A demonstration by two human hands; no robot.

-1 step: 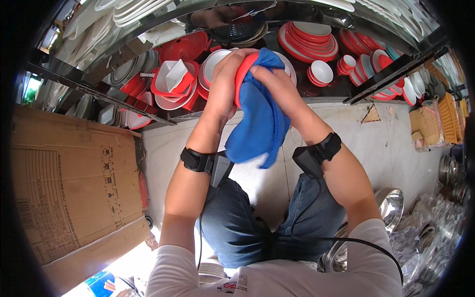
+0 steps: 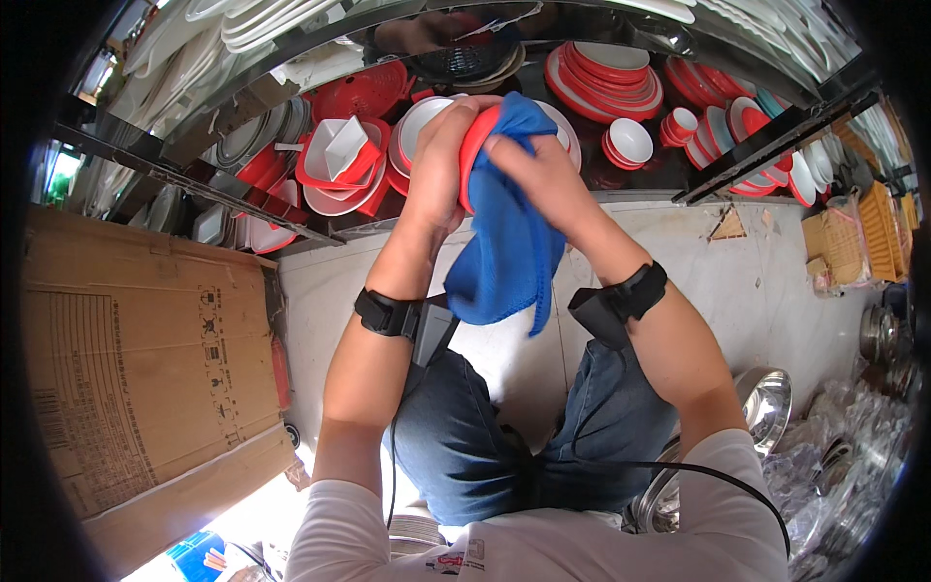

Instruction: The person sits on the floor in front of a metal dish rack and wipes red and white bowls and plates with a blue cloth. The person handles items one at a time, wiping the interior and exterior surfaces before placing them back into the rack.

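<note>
My left hand (image 2: 436, 165) grips a red bowl (image 2: 473, 155) by its side, in front of the shelf. A blue cloth (image 2: 509, 223) is draped over the bowl's right side and hangs down below it. My right hand (image 2: 543, 175) holds this cloth against the bowl, thumb on top and the other fingers hidden by the fabric. The cloth and my hands cover most of the bowl, so its inside cannot be seen. Just behind my hands, white-and-red bowls (image 2: 419, 124) stand on the shelf.
Red and white plates (image 2: 601, 82) and a small bowl stack (image 2: 630, 143) fill the shelf's right part. Square red-and-white dishes (image 2: 339, 155) sit at left. A black shelf rail (image 2: 194, 160) runs across. A cardboard box (image 2: 145, 359) stands left; metal bowls (image 2: 764, 407) lie at right.
The hanging end of the cloth has swung and folded slightly. My right hand has shifted a little to the left over the bowl. My left hand stays about where it was.
</note>
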